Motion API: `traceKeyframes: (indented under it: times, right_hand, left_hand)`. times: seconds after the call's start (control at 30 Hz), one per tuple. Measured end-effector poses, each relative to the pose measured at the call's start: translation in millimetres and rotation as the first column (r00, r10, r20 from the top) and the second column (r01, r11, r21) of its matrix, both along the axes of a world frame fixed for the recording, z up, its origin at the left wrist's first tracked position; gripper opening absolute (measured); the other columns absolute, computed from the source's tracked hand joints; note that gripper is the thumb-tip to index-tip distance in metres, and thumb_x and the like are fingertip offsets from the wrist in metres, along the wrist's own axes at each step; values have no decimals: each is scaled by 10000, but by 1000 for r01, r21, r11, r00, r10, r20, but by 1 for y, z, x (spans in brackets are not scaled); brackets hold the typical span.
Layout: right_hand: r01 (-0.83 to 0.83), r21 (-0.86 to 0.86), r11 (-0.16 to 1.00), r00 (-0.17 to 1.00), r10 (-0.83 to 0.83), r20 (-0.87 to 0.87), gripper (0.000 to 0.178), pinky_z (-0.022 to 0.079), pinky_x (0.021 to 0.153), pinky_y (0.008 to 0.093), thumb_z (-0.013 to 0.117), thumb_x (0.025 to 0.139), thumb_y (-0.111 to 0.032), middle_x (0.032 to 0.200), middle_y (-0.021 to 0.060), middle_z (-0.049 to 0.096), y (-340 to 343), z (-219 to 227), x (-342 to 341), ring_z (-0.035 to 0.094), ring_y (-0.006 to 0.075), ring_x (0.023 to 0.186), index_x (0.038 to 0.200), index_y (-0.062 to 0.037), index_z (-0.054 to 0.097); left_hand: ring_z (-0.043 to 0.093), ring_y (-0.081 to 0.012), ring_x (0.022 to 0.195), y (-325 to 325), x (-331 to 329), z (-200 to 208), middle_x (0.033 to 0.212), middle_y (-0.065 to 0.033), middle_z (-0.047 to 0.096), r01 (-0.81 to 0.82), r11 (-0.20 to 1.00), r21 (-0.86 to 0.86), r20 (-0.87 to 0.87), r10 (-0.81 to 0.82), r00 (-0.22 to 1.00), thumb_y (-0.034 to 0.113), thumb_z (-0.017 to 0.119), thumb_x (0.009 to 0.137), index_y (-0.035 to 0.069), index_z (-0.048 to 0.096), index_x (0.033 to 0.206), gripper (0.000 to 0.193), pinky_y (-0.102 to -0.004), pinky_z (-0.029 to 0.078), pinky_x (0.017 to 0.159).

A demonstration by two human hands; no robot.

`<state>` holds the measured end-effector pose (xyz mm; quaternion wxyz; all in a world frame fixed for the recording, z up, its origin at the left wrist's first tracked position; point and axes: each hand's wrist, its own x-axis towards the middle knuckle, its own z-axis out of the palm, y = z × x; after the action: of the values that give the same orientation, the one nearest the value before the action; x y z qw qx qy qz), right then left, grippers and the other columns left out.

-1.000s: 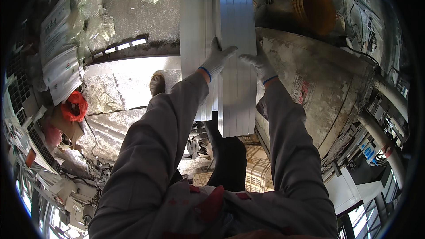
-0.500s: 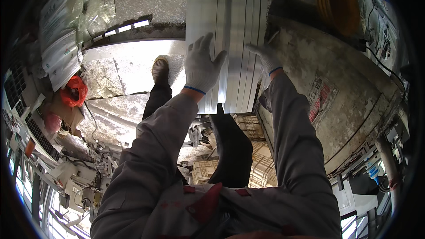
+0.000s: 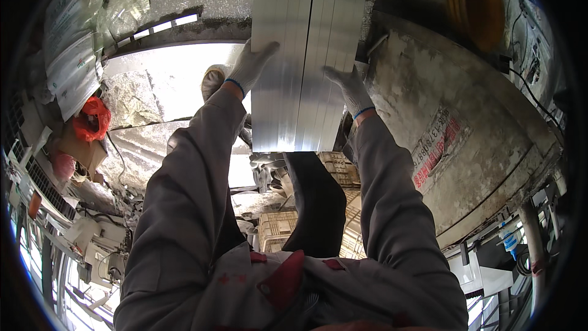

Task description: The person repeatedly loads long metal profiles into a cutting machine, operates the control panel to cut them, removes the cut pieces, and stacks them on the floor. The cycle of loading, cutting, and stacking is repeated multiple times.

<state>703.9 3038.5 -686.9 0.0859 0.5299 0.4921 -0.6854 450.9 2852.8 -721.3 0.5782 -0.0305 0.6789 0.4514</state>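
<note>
Long silvery metal profiles [image 3: 283, 107] lie side by side in front of me, their near ends toward my body and their far ends beyond the top of the view. A thin dark seam runs lengthwise between them. My left hand [image 3: 249, 68], in a white knit glove, clasps their left edge, thumb on the top face and fingers partly hidden down the side. On the opposite edge, my right hand [image 3: 353, 89], gloved alike, has its thumb over the top, with the fingers along the right side. The bundle sits between my two hands.
A worn, stained grey panel [image 3: 471, 129] stands close on the right, with an orange bucket [image 3: 474, 9] behind it. Cream plastic crates [image 3: 277, 232] lie below near my legs. At left are wrapped white packages [image 3: 72, 67] and a red plastic bag [image 3: 92, 119].
My left hand has moved from the top of the profiles to their left edge. The gap between the profiles has narrowed to a thin seam. My right hand has shifted slightly nearer and left.
</note>
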Motion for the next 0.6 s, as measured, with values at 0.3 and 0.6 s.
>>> traceKeyframes:
  times: [0.3,0.6]
  right_hand:
    - [-156,-52,986,987,158,26,509,465,1257,552,788,1074,-353,1609,163,665,4,0,2,615,330,1510,1468,-34,740]
    - [-71,74,995,966,50,255,1210,337,1332,591,951,885,-429,1813,233,372,0,40,4,360,413,1683,1814,-118,242]
  left_hand:
    - [638,-338,1476,2,-11,3,1592,-281,632,284,956,-74,-192,-293,936,484,850,1009,-18,197,1775,1125,-402,531,1191]
    - [591,-487,1501,-60,9,51,1607,-397,570,259,924,-282,-249,-331,910,824,661,986,-76,231,1760,1263,-503,480,1237]
